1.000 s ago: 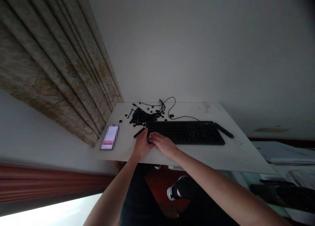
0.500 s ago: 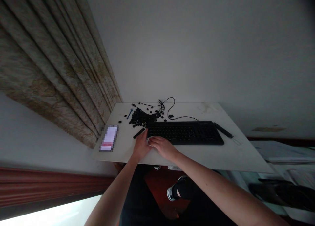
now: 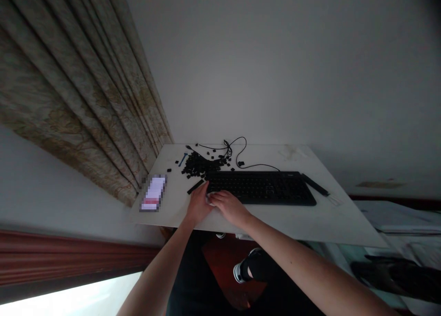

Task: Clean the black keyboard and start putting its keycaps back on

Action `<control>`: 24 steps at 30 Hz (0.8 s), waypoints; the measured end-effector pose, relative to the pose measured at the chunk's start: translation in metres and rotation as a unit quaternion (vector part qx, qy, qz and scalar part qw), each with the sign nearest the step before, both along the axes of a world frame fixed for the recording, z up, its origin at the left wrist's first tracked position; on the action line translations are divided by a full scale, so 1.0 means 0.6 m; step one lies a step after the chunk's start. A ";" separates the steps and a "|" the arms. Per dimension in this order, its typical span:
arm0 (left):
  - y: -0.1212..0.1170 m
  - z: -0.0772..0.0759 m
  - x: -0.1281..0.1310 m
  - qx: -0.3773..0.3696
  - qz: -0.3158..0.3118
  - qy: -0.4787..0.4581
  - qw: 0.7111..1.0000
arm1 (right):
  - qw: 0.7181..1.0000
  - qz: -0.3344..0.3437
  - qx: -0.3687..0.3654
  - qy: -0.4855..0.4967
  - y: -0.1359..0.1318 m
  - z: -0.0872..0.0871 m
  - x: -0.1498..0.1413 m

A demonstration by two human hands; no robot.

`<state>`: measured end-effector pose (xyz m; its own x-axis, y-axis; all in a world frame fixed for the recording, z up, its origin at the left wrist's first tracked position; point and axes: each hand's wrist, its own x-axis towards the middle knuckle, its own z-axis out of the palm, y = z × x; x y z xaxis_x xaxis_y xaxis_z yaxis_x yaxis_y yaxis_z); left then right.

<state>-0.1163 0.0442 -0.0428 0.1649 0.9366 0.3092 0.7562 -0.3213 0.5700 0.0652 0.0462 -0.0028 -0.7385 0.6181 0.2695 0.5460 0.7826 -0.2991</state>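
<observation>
My left hand (image 3: 199, 205) and my right hand (image 3: 229, 208) meet at the front left corner of a black computer keyboard (image 3: 262, 188). A small white wad (image 3: 208, 199), possibly tissue or cloth, sits between them, partly hidden by my right fingers. My left fingertips reach the keyboard's left end. Just beyond them lies a heap of black keycaps (image 3: 199, 165). A black bar (image 3: 195, 186) lies near my left fingers, and a thin black cable (image 3: 241, 149) loops behind the keyboard.
The white tabletop (image 3: 330, 219) also holds a pixelated phone (image 3: 154, 193), a small blue tool (image 3: 183, 159) and a black strip (image 3: 314, 184). A patterned curtain (image 3: 86, 100) hangs at the left. My shoe (image 3: 240, 273) shows below the table edge.
My hands stay together at the keyboard's corner, with only small finger shifts. The whole scene moves slightly in view.
</observation>
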 end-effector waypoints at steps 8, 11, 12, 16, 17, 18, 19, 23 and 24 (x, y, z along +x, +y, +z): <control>-0.003 0.011 0.004 0.008 0.001 0.003 1.000 | 0.999 0.009 -0.018 -0.039 0.004 0.027 0.058; -0.003 0.011 0.005 0.002 0.005 0.006 1.000 | 1.000 -0.010 -0.025 -0.006 0.005 0.023 0.037; -0.003 0.010 0.004 -0.001 0.006 0.008 1.000 | 1.000 -0.015 -0.026 0.005 0.004 0.020 0.024; -0.001 0.004 0.000 -0.008 -0.001 0.010 1.000 | 1.000 0.000 -0.030 0.005 -0.001 0.015 -0.012; -0.001 0.004 0.000 -0.007 -0.002 0.010 1.000 | 1.000 0.006 -0.030 -0.002 -0.002 0.015 -0.010; -0.001 0.004 0.000 -0.005 -0.002 0.010 1.000 | 1.000 0.009 -0.029 -0.008 -0.004 0.015 -0.003; -0.002 0.005 0.000 -0.002 -0.003 0.009 1.000 | 0.999 0.008 -0.028 -0.013 -0.005 0.016 0.007; -0.003 0.011 0.004 0.006 -0.002 0.007 1.000 | 0.999 -0.012 -0.040 -0.026 -0.007 0.020 0.061; -0.004 0.013 0.005 0.008 0.000 0.007 1.000 | 0.998 -0.018 -0.046 -0.025 -0.006 0.021 0.069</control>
<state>-0.1133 0.0420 -0.0352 0.1688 0.9313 0.3228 0.7637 -0.3306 0.5545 0.1067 0.0425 0.0095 -0.7261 0.6652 0.1740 0.5896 0.7326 -0.3401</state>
